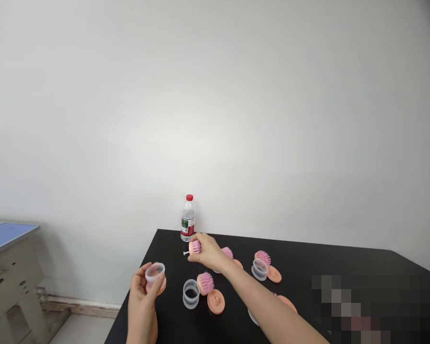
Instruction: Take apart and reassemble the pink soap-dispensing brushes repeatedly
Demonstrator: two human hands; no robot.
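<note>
My left hand is closed around a translucent plastic cup, held upright, with a peach-coloured part showing at its lower end. In my right hand a pink-bristled brush head is gripped sideways, its thin white stem pointing left. Between and below the hands, a clear ring-shaped cup stands on the black table beside another pink brush head and a round peach lid. My right forearm partly covers further parts behind and below it.
A water bottle with a red cap stands at the table's back left edge by the wall. Farther right on the black table lie another brush head, clear cup and peach lid. A blue-topped desk stands left.
</note>
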